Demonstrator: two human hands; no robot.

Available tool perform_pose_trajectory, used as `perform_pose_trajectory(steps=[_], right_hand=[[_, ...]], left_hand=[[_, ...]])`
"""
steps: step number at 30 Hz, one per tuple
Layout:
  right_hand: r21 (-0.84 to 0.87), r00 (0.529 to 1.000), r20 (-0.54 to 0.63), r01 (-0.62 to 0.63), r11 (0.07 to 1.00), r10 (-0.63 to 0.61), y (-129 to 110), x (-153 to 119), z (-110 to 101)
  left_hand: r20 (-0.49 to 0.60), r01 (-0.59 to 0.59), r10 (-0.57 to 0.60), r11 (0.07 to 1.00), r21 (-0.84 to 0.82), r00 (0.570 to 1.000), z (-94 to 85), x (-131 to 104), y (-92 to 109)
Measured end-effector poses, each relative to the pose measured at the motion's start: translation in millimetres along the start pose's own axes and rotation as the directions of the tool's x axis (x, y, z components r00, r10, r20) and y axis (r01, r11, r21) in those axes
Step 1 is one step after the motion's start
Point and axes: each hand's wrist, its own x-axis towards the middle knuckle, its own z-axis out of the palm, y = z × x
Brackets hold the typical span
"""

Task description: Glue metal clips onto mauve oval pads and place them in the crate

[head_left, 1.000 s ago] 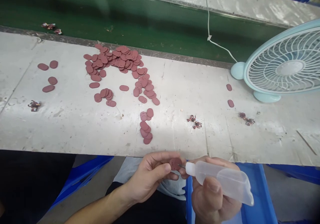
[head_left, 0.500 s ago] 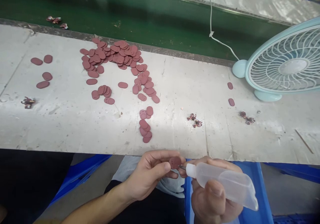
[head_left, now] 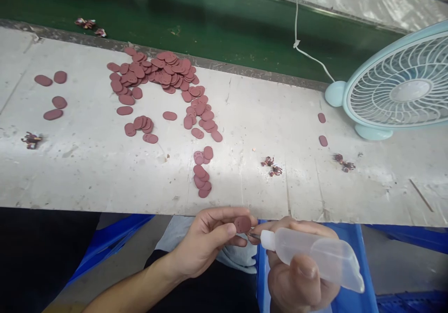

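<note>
Between thumb and fingers, my left hand (head_left: 205,245) pinches a small reddish-brown oval disc (head_left: 242,224) in front of the bench edge. My right hand (head_left: 297,275) is wrapped round a translucent squeeze bottle (head_left: 315,254), which lies tilted with its white cap and thin dark tip pointing left. That tip is close to the disc's lower right edge; whether they touch I cannot tell. On the bench (head_left: 252,117) beyond lies a heaped pile of similar discs (head_left: 164,73). A short column of discs (head_left: 202,177) runs down toward my left hand.
A pale blue fan (head_left: 409,91) stands at the right, its white cord (head_left: 297,24) crossing the green belt (head_left: 224,33). Small dark figure-like pieces (head_left: 272,166) lie on the bench, with others (head_left: 32,140) at the left. Below the edge is a blue bin (head_left: 360,266).
The bottle's tip has drawn slightly away from the disc's face toward its lower edge. The disc has shifted slightly up and left in my left hand. The whole view has moved a little.
</note>
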Motion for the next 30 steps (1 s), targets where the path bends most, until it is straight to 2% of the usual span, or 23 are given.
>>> perform_pose_trajectory(steps=[5, 8, 9, 11, 12, 13, 14, 15, 16, 17, 19, 22, 23, 24, 25, 26, 27, 28, 29, 30], right_hand=[[0.006, 0.999, -0.013, 0.041, 0.999, -0.041, -2.2, -1.0, 8.2], [0.016, 0.977, -0.123, 0.179, 0.984, -0.176, -6.1, -0.7, 15.0], [0.041, 0.973, -0.145, 0.187, 0.982, -0.179, -7.9, 1.9, 13.1], [0.181, 0.985, -0.146, 0.120, 0.976, -0.094, -10.8, 13.7, -0.6], [0.319, 0.993, -0.119, 0.055, 0.946, -0.018, -10.8, 23.6, -12.7], [0.493, 0.995, -0.070, -0.022, 0.870, 0.065, -9.4, 35.9, -27.7], [0.685, 0.991, 0.007, -0.101, 0.722, 0.133, -6.4, 50.4, -44.6], [0.848, 0.975, 0.125, -0.201, 0.490, 0.183, -2.0, 66.2, -62.4], [0.918, 0.933, 0.304, -0.341, 0.200, 0.193, 3.3, 82.3, -79.5], [0.877, 0.865, 0.475, -0.480, -0.007, 0.162, 8.8, 97.4, -94.9], [0.830, 0.827, 0.556, -0.548, -0.103, 0.082, 17.7, 119.4, -116.5], [0.829, 0.831, 0.557, -0.556, -0.058, 0.002, 20.5, 120.6, -121.1], [0.846, 0.846, 0.533, -0.533, 0.027, -0.001, 19.1, 113.2, -116.1], [0.859, 0.877, 0.481, -0.474, 0.193, 0.015, 17.3, 103.8, -108.7], [0.833, 0.915, 0.403, -0.380, 0.402, 0.028, 15.3, 93.9, -99.6], [0.759, 0.949, 0.315, -0.267, 0.594, 0.025, 13.6, 85.1, -89.5], [0.618, 0.975, 0.220, -0.144, 0.773, 0.006, 12.1, 78.6, -79.2], [0.393, 0.991, 0.130, -0.021, 0.919, -0.032, 10.8, 75.4, -69.3], [0.100, 0.994, 0.070, 0.080, 0.992, -0.088, 9.7, 75.4, -60.5], [-0.225, 0.988, 0.059, 0.152, 0.962, -0.142, 8.5, 78.4, -53.2]], left_hand=[[0.009, -0.002, 0.002, 1.000, 0.016, 1.000, 0.3, 1.0, -0.5], [0.026, -0.013, 0.012, 1.000, 0.021, 1.000, -0.6, 0.2, -1.4], [0.032, -0.018, 0.017, 1.000, 0.022, 0.999, -1.0, -0.1, -1.4], [0.038, -0.026, 0.025, 0.999, 0.024, 0.999, -1.8, -0.6, -0.9], [0.043, -0.031, 0.030, 0.999, 0.026, 0.999, -1.9, -0.7, -0.3], [0.048, -0.036, 0.035, 0.999, 0.028, 0.998, -1.9, -0.8, 0.4], [0.055, -0.039, 0.037, 0.999, 0.031, 0.998, -1.8, -0.8, 1.2], [0.059, -0.042, 0.040, 0.999, 0.034, 0.997, -1.5, -0.8, 2.0], [0.058, -0.043, 0.040, 0.998, 0.036, 0.997, -1.2, -0.8, 2.7], [0.054, -0.042, 0.040, 0.998, 0.038, 0.998, -0.9, -0.9, 3.3], [0.032, -0.037, 0.035, 0.999, 0.040, 0.999, -0.9, -1.1, 4.1], [0.000, -0.034, 0.034, 0.999, 0.043, 0.999, -2.5, -1.7, 5.4], [-0.008, -0.035, 0.035, 0.998, 0.045, 0.999, -3.1, -1.9, 6.1], [-0.016, -0.035, 0.036, 0.998, 0.047, 0.999, -3.7, -2.1, 6.9], [-0.021, -0.036, 0.038, 0.998, 0.051, 0.999, -4.2, -2.3, 7.8], [-0.025, -0.037, 0.038, 0.998, 0.053, 0.999, -4.4, -2.6, 8.8], [-0.027, -0.037, 0.039, 0.998, 0.055, 0.999, -4.4, -2.8, 9.8], [-0.026, -0.036, 0.037, 0.998, 0.057, 0.999, -4.3, -3.0, 10.8], [-0.025, -0.035, 0.036, 0.998, 0.057, 0.999, -4.1, -3.2, 11.6], [-0.027, -0.032, 0.034, 0.998, 0.057, 0.999, -4.0, -3.4, 12.3]])
